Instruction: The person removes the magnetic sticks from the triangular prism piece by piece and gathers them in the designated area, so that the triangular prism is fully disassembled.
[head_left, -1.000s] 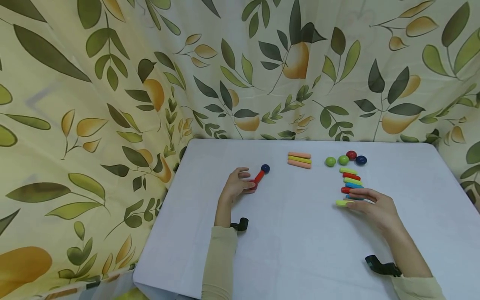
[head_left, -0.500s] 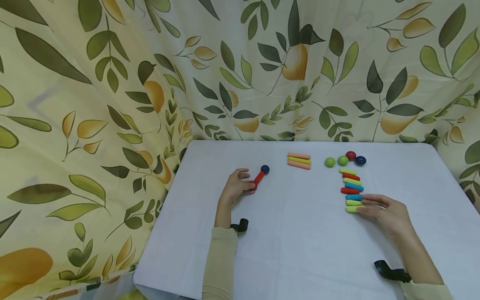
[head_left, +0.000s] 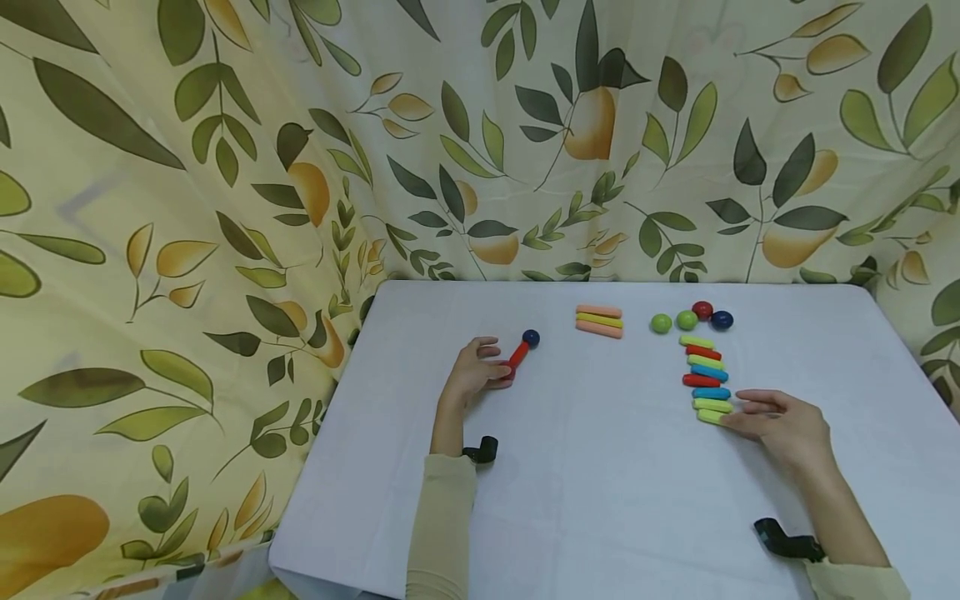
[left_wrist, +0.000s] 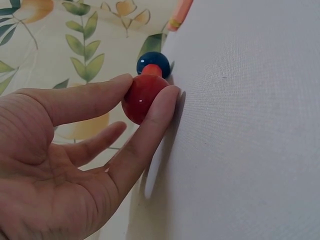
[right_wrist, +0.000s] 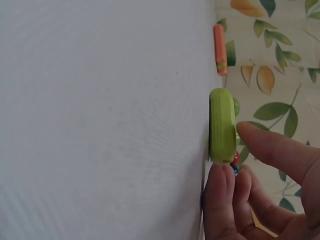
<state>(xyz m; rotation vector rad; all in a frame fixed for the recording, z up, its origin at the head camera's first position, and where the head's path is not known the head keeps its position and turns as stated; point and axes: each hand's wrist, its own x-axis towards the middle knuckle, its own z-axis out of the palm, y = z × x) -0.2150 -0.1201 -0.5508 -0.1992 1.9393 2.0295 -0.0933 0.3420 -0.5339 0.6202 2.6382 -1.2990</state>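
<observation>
My left hand (head_left: 468,371) pinches a red ball (left_wrist: 140,100) between its fingertips. A red stick (head_left: 519,354) joins that ball to a dark blue ball (head_left: 531,337), and the joined piece lies at the left of the table. On the right, a row of short sticks in red, blue and light green runs toward me. My right hand (head_left: 783,429) is at the right end of the nearest light green stick (head_left: 708,416), its fingers loosely bent and spread. In the right wrist view, fingertips stand close to that stick's end and side; whether they touch it is unclear.
Two peach sticks (head_left: 598,330) with a yellow stick (head_left: 600,320) between them lie at the back middle of the white table (head_left: 585,483). Behind the stick row sit two green balls (head_left: 661,323), another red ball (head_left: 702,311) and another dark blue ball (head_left: 722,321). A patterned curtain (head_left: 480,167) hangs behind.
My right hand has set a light green stick at the near end of the row, loosened its fingers and drawn back to the right. The left hand stays on the red ball.
</observation>
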